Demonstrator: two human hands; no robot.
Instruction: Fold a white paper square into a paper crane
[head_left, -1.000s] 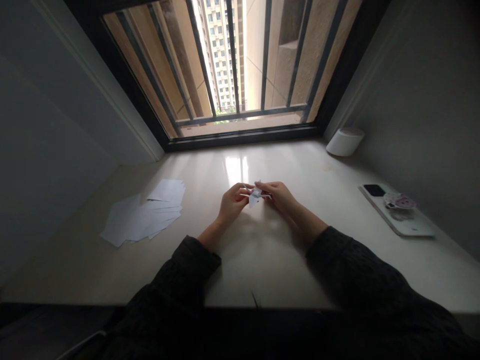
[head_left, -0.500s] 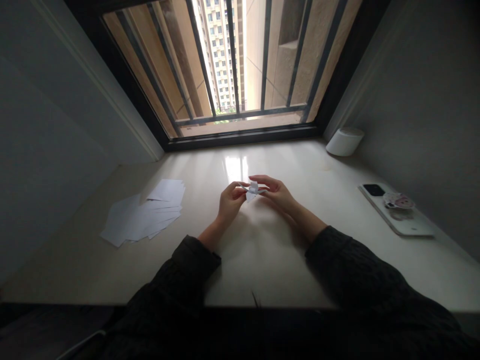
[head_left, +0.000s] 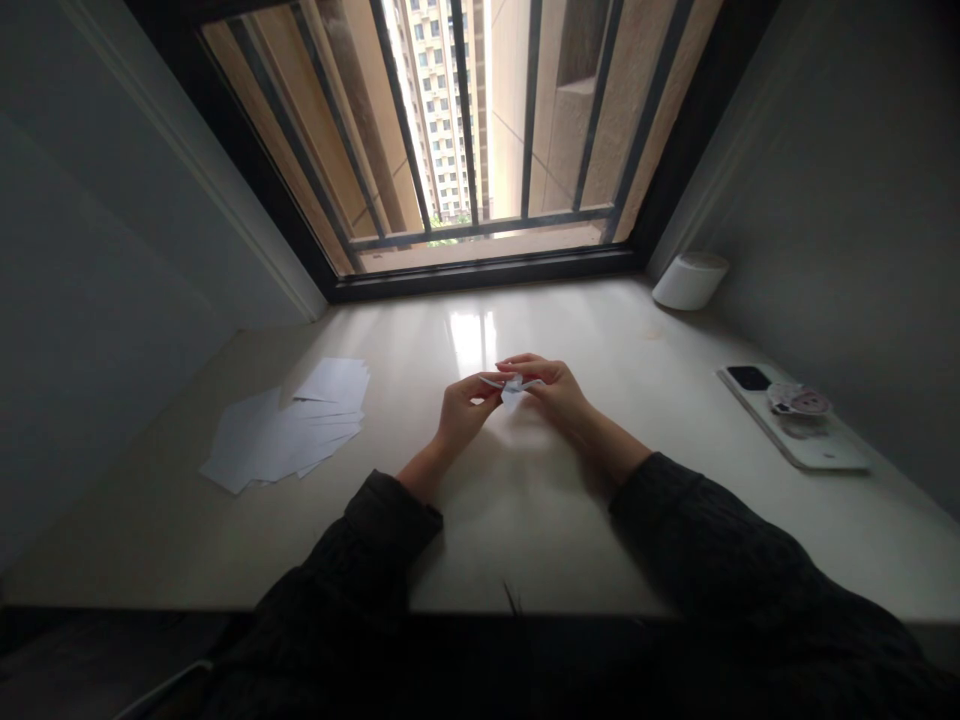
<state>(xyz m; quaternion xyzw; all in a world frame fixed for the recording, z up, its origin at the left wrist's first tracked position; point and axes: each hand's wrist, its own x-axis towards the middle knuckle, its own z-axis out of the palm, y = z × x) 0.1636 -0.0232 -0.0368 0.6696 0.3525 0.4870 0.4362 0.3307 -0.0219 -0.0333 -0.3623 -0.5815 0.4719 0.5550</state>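
Note:
A small piece of folded white paper [head_left: 513, 388] is held between my two hands, above the pale sill. My left hand [head_left: 463, 408] pinches its left side with thumb and fingers. On the other side, my right hand [head_left: 553, 388] grips it, with the fingers bent over the top. Pointed flaps stick out to the left and right. The fingers partly cover the paper, and its finer folds are too small to make out.
Loose white paper sheets [head_left: 289, 430] lie overlapping at the left. A phone [head_left: 814, 440] with a round decorated grip [head_left: 799, 400] rests at the right. A white cylindrical object [head_left: 690, 282] stands in the back right corner, beside the barred window [head_left: 487, 262].
The left hand has moved slightly right, closer to the right hand. The folded paper has shifted a little right and down, and its upper flap now shows less.

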